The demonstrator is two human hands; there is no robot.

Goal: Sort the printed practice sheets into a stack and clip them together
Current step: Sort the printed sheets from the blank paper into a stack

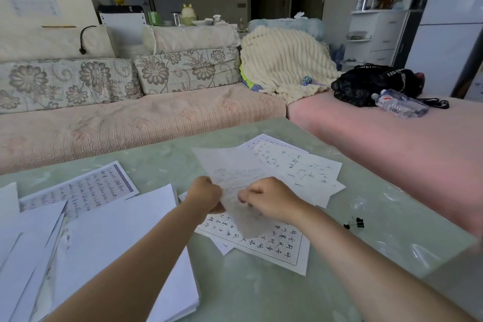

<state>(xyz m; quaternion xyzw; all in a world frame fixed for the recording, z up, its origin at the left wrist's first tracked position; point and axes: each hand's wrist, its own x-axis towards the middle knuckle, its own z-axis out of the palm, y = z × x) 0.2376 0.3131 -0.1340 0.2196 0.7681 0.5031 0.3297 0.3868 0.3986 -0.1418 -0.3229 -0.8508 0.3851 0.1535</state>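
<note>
Both my hands hold one thin, translucent sheet (230, 170) lifted off the green table (261, 295). My left hand (205, 195) grips its left edge and my right hand (264, 197) pinches its lower right part. Under it lies a printed practice sheet (274, 246) with rows of characters. More written sheets (300, 165) fan out behind to the right. Two black binder clips (355, 223) lie on the table right of my right forearm. A printed sheet (86, 188) and a pile of white paper (117, 256) lie to the left.
A sofa with floral cushions (130, 123) runs along the table's far edge. On the pink cover to the right lie a cream blanket (285, 63), a black bag (371, 83) and a plastic water bottle (400, 103). The table's right corner (467, 246) is close.
</note>
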